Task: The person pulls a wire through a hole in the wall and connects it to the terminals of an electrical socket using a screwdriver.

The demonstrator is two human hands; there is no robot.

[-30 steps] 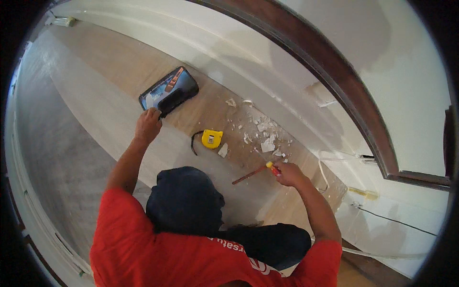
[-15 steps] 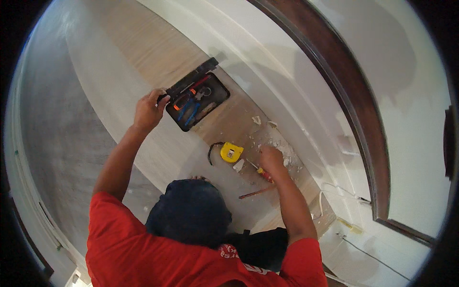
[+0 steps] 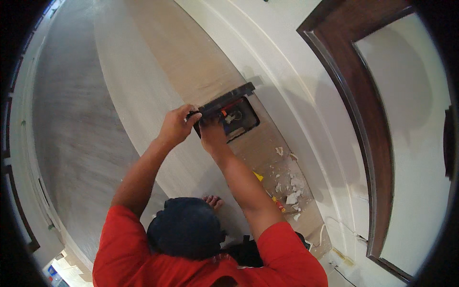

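Note:
My left hand (image 3: pixel 178 125) grips the raised lid (image 3: pixel 229 98) of a black toolbox (image 3: pixel 253 125) at its near-left end. My right hand (image 3: pixel 213 136) reaches into the left part of the box, and its fingers are hidden there. Beside them lie an orange-and-black tool (image 3: pixel 223 113), a long red item and a small metal piece with a ring (image 3: pixel 233 117). Right of my right forearm, a yellow tape measure (image 3: pixel 258 176) is mostly covered by the arm. A screwdriver (image 3: pixel 278 204) with a red and yellow handle lies nearby on the floor.
White plaster chips (image 3: pixel 293 197) litter the wooden floor along the white wall (image 3: pixel 315 124). A dark brown wooden frame (image 3: pixel 354 124) is on the wall at right. A white cable (image 3: pixel 323 234) runs low by the wall. My dark-clothed knee (image 3: pixel 186 229) and bare toes (image 3: pixel 213 202) are below.
My right hand has moved from beside the plaster chips up and left into the toolbox. My left hand stays on the lid. The whole view has shifted, and my forearm now covers most of the tape measure.

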